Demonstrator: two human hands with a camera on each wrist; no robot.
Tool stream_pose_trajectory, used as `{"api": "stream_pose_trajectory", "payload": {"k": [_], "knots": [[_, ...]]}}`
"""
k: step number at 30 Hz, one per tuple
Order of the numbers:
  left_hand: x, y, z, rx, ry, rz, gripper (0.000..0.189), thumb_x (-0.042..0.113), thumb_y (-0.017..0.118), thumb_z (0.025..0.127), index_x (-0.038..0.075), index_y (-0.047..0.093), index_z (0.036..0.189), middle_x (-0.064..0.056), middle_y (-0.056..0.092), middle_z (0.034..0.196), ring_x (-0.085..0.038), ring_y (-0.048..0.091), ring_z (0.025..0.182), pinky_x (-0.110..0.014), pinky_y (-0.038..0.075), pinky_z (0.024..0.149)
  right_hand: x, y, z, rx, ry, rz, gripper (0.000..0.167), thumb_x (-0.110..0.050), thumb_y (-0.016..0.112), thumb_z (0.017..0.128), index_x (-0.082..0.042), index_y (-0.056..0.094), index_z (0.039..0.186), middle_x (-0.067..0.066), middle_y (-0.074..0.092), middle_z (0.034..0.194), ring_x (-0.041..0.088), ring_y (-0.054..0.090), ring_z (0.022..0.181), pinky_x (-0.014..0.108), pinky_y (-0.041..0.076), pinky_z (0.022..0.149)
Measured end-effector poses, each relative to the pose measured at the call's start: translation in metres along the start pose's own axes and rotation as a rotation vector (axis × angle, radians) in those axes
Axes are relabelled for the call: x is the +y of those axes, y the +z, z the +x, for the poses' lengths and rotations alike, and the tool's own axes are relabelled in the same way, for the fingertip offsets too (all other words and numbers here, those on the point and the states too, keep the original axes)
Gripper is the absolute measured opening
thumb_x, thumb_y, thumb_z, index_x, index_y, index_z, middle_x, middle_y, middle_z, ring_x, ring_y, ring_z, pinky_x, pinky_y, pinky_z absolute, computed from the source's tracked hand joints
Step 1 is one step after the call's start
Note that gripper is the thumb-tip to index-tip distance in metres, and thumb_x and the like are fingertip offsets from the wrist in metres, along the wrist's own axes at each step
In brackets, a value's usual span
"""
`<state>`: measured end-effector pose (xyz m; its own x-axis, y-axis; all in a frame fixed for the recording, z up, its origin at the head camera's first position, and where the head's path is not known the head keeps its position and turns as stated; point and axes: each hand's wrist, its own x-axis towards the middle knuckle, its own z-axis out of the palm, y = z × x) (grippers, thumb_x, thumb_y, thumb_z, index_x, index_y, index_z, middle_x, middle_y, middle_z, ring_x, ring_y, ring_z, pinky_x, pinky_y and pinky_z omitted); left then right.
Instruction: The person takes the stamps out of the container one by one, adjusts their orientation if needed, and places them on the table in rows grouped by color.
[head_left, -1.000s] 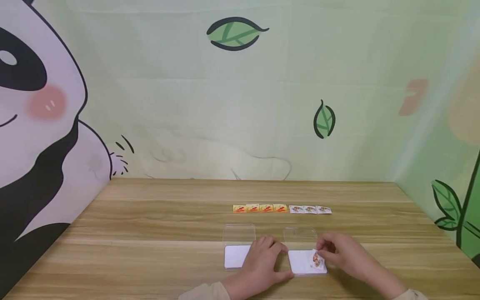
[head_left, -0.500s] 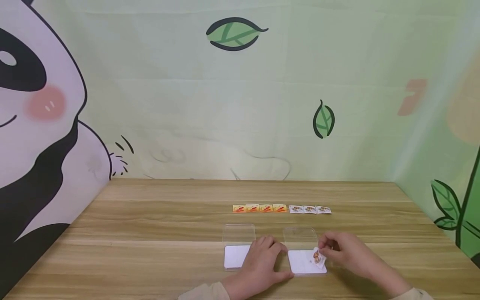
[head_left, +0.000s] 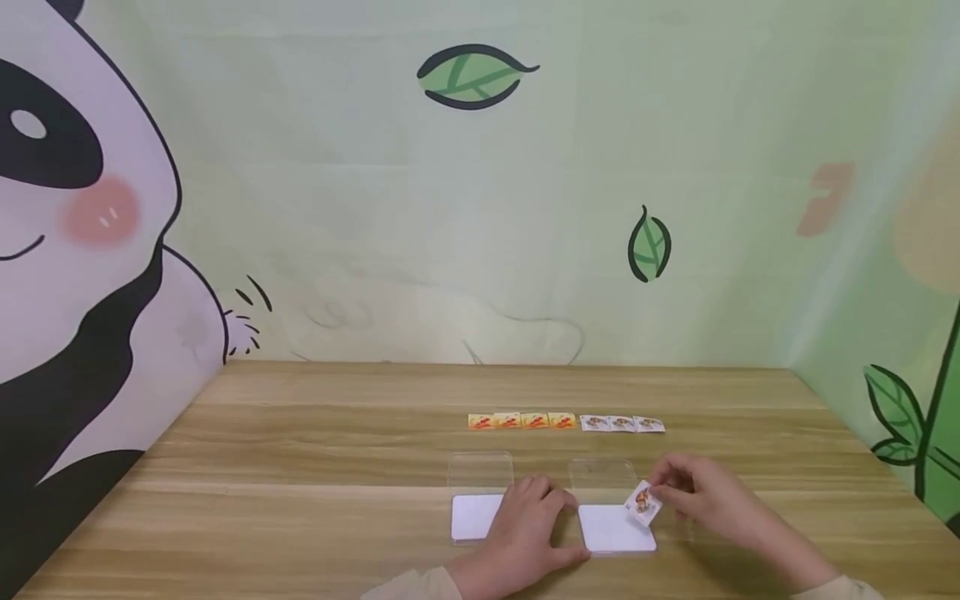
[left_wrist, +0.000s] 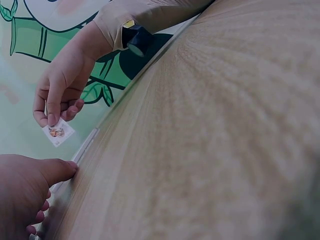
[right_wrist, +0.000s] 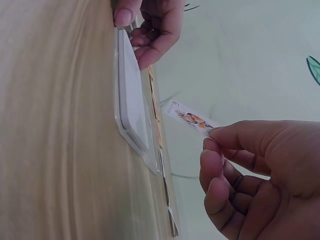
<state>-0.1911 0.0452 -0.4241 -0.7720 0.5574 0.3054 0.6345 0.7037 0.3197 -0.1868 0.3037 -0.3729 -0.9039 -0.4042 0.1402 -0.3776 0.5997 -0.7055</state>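
My right hand (head_left: 705,498) pinches a small white stamp (head_left: 643,503) with an orange-brown picture between thumb and forefinger. The stamp is tilted in the air above the right corner of a clear plastic case (head_left: 602,476), whose lid lies folded back. A flat white surface (head_left: 611,530) fills that case's near half. My left hand (head_left: 525,529) holds the same case at its left side, thumb at the near corner (right_wrist: 123,20) and fingers toward the far side. Under the left hand, a second clear case (head_left: 480,472) with a white filling (head_left: 472,517) is partly covered.
Behind the cases, a row of orange-yellow stamps (head_left: 521,421) lies beside three white picture stamps (head_left: 622,424). The wooden table (head_left: 300,467) ends at a printed cloth backdrop (head_left: 360,208) with a panda and leaves.
My right hand has lifted the stamp off the white surface, up and to the right. The left hand stays on the case. The head view has tilted slightly.
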Motion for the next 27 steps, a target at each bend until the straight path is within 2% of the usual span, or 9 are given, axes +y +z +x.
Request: {"api": "stream_pose_trajectory", "payload": {"k": [12, 27], "knots": [[0.000, 0.002, 0.000, 0.006, 0.004, 0.025, 0.044, 0.051, 0.074, 0.076, 0.018, 0.065, 0.105, 0.006, 0.057, 0.101, -0.012, 0.052, 0.100, -0.029, 0.043, 0.091, 0.005, -0.013, 0.004, 0.000, 0.097, 0.087, 0.015, -0.010, 0.056, 0.095, 0.005, 0.056, 0.097, 0.002, 0.056, 0.074, 0.005, 0.051, 0.056, 0.023, 0.044, 0.045], [0.000, 0.001, 0.000, -0.006, -0.006, 0.012, 0.045, 0.051, 0.074, 0.077, 0.018, 0.065, 0.106, 0.006, 0.057, 0.102, -0.013, 0.052, 0.102, -0.030, 0.042, 0.092, 0.008, -0.027, 0.012, 0.097, 0.195, 0.128, 0.020, -0.008, 0.056, 0.094, 0.010, 0.053, 0.101, 0.002, 0.054, 0.070, 0.006, 0.050, 0.057, 0.022, 0.043, 0.047]]}}
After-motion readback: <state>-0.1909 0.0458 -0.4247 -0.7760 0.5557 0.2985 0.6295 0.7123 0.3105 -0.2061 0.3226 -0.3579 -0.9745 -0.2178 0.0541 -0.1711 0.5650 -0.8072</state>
